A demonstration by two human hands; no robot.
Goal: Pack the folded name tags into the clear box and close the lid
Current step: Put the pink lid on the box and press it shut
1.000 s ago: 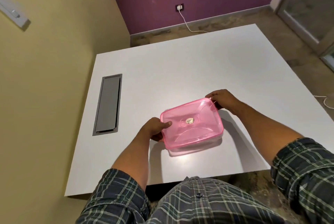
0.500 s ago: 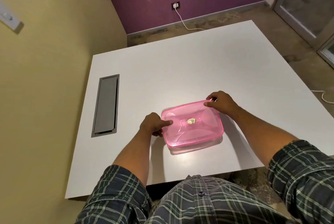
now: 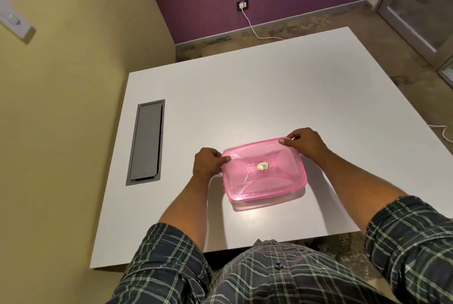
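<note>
1. I see the left hand (image 3: 207, 165) pinching the left edge of the pink lid (image 3: 263, 171) – thumb on top, fingers curled below.
2. The right hand (image 3: 302, 141) grips the lid's far right corner the same way.
3. The lid sits on the clear box (image 3: 269, 202), near the front edge of the white table (image 3: 245, 97).
4. A grey cable hatch (image 3: 147, 141) lies well apart, to the left.

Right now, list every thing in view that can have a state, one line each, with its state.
pink lid: lying on the box, gripped at two corners; whether it is fully snapped down cannot be told.
clear box: under the lid on the table, contents not discernible.
left hand: grips the lid's left edge.
right hand: grips the lid's far right corner.
table hatch: closed.
wall plug: plugged in.
</note>
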